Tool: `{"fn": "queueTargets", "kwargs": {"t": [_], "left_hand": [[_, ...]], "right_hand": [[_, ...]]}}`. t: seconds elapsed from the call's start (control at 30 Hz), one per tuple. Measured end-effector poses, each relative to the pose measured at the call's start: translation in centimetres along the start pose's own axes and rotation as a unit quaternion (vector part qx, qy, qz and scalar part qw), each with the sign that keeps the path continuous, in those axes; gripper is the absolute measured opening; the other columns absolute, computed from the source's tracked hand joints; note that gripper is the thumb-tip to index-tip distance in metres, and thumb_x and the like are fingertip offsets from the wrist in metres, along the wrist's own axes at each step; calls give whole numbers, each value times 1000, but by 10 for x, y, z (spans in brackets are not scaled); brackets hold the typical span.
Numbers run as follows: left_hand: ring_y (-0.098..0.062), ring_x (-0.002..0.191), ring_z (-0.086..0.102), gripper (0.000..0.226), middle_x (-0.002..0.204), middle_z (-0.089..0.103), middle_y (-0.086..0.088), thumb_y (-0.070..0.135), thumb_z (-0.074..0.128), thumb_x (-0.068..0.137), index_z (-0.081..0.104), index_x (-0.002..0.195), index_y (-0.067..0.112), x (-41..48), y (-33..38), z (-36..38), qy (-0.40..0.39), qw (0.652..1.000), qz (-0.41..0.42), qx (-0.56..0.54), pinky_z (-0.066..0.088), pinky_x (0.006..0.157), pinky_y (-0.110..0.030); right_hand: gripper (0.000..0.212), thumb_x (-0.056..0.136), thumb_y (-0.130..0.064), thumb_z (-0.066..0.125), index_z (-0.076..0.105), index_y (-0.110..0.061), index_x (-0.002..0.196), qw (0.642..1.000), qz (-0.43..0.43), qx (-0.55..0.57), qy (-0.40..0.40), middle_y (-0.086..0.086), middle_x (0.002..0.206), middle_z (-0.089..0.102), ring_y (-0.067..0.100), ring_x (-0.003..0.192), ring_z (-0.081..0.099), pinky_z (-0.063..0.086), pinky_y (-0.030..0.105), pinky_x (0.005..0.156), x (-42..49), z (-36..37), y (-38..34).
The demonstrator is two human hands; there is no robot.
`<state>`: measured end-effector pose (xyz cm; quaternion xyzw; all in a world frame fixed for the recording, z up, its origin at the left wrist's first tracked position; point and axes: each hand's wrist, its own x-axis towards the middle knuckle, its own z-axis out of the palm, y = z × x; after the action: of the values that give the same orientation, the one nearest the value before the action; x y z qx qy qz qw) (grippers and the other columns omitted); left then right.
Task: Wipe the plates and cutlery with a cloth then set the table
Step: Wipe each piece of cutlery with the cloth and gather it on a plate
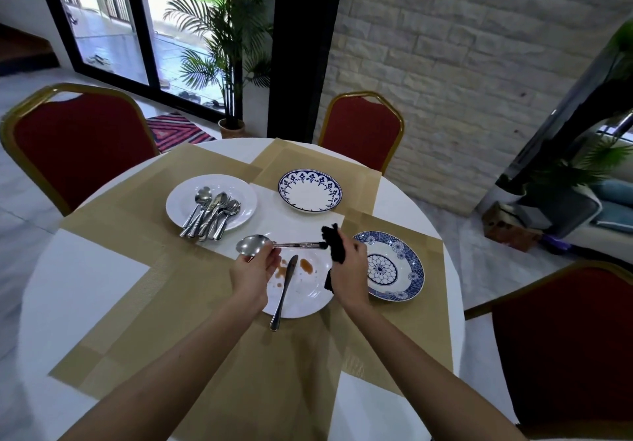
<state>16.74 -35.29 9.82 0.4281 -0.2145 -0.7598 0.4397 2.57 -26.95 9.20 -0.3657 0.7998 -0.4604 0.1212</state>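
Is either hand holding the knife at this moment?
No, the knife lies on the stained white plate, while the left hand holds a spoon and the right hand grips a black cloth.

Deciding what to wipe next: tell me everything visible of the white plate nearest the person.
The white plate is round, plain and glossy, ceramic-looking, lying flat on a tan placemat. Orange-brown smears mark its middle. A metal knife lies across it, handle overhanging the near rim. The left hand, holding a spoon, and right hand, holding a black cloth, hide parts of its rim.
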Motion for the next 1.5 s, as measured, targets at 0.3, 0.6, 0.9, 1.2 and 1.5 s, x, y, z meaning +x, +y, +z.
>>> {"fn": "queueTargets", "kwargs": {"t": [0.3,0.6,0.9,1.2,1.5], "left_hand": [[-18,85,68,5,87,69,-9,4,60,92,62,87,5,-13,-6,11,-23,1000,-1,10,55,82,-26],[-19,86,70,4,93,70,-11,6,64,88,64,92,6,-3,8,-5,-52,994,46,83,58,77,-26],[-15,84,69,9,96,68,-8,3,53,94,59,97,10,3,8,1,-126,990,16,61,57,73,-23],[-18,80,68,17,90,68,-12,14,63,91,59,100,1,4,7,6,-69,994,-84,-10,58,60,-22],[-14,62,71,16,92,66,-15,-2,49,96,53,110,5,-2,0,10,-61,996,-42,57,59,65,-21]], "right_hand": [[80,76,10,58,40,-32,142,929,-252,-269,-37,14,135,43,38,106,51,51,45,81,-9,28,10],[56,90,4,48,54,-29,136,997,6,-60,-48,5,125,53,22,102,56,44,22,83,14,-6,31],[31,87,-4,67,66,-16,115,941,83,262,-196,1,101,69,10,84,66,50,24,79,12,-36,4],[41,72,10,64,74,-17,102,975,-217,-27,-47,-1,98,68,4,88,60,41,8,79,9,-26,5],[58,76,1,71,58,-22,127,910,-290,-281,-89,10,110,62,32,86,63,53,34,57,-2,-9,4]]}}
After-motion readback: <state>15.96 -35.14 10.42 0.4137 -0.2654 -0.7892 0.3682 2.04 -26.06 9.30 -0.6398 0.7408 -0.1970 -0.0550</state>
